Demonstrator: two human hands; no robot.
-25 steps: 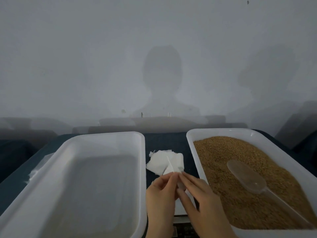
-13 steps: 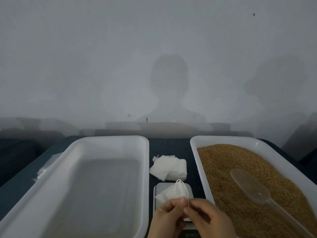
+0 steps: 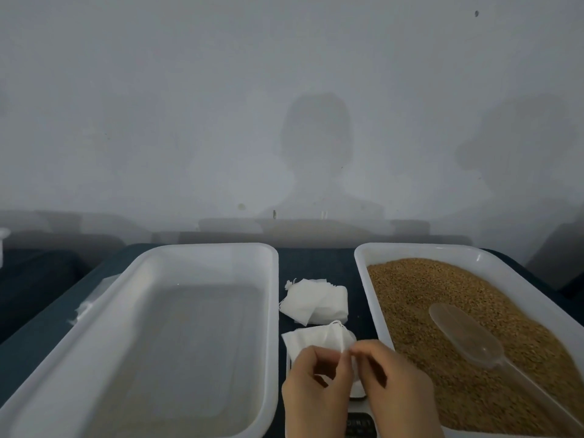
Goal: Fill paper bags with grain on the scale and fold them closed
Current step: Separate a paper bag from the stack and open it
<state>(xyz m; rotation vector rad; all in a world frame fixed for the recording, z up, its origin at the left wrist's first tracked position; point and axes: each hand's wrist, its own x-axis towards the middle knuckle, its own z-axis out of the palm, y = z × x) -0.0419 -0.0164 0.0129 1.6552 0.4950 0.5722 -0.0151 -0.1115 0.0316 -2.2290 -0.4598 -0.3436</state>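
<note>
A small white paper bag (image 3: 311,338) lies over the scale (image 3: 358,406), which shows only as a white edge and a dark display between my wrists. My left hand (image 3: 314,387) and my right hand (image 3: 387,377) meet at the bag's near edge, and the fingertips of both pinch it. A loose pile of more white bags (image 3: 316,301) lies just beyond on the dark cloth. To the right stands a white tray (image 3: 360,260) full of brown grain (image 3: 442,298), with a clear plastic scoop (image 3: 464,333) lying on the grain.
A second white tray (image 3: 271,279) with nothing in it takes up the left half of the table. A grey wall stands close behind the trays. The strip between the two trays is narrow.
Both hands drew one bag off the pile toward me and brought it down over the scale. It now lies flatter and spread out to the left.
</note>
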